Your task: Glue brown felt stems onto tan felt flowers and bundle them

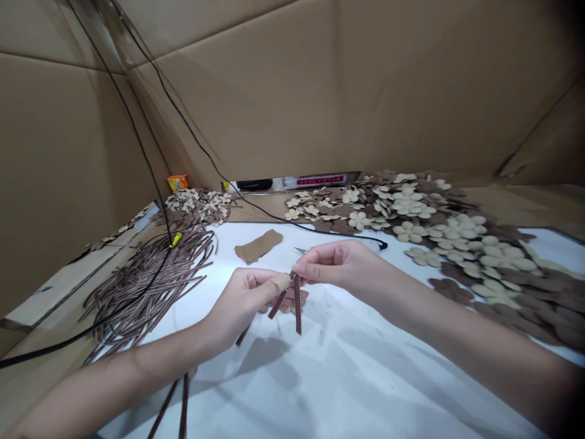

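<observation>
In the middle of the head view, my left hand [249, 296] pinches a short brown ribbon [298, 308] with pale stitching. Its two tails hang down below the fingers. The thumb of that hand has a beige covering on its tip. My right hand [340, 262] is closed, thumb and forefinger pinching the top of the same ribbon. A thin pointed metal tip [300, 250] shows just beyond the right fingers; the rest of it is hidden. Longer brown ribbon ends [184, 402] hang or lie below my left forearm.
A pile of brown ribbons [146, 286] lies left. Beige and brown fabric flowers [457, 238] are heaped at right, with a smaller heap [196, 204] at back left. A cardboard scrap [259, 246] lies on the white surface. A black cable [201, 146] crosses; cardboard walls [411, 85] surround the table.
</observation>
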Available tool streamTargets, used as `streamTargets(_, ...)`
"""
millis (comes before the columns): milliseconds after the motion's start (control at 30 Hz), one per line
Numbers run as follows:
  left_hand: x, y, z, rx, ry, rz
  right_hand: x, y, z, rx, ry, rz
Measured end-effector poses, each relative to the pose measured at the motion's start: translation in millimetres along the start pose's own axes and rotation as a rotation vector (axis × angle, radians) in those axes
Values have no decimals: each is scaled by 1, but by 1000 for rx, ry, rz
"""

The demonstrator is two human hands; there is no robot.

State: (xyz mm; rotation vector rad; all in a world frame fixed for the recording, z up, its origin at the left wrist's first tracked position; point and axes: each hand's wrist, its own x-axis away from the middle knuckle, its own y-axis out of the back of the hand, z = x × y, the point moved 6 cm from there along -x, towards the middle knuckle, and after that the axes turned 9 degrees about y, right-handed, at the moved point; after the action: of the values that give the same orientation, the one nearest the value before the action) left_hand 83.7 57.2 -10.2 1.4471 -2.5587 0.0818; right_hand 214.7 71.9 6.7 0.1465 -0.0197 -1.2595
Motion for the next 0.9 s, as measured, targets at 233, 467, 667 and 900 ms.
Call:
streamTargets(233,3,-3,-2,112,45,13,1,-1,0,-17,-6,-4)
streamTargets(467,3,-3,-2,267,68,7,3,-2,2,17,75,-35)
streamTargets(667,-1,1,-4,227,14,7,4,-6,1,-30,103,-14)
streamTargets(900,-1,1,-4,285,17,1,5,-9,0,-47,133,0)
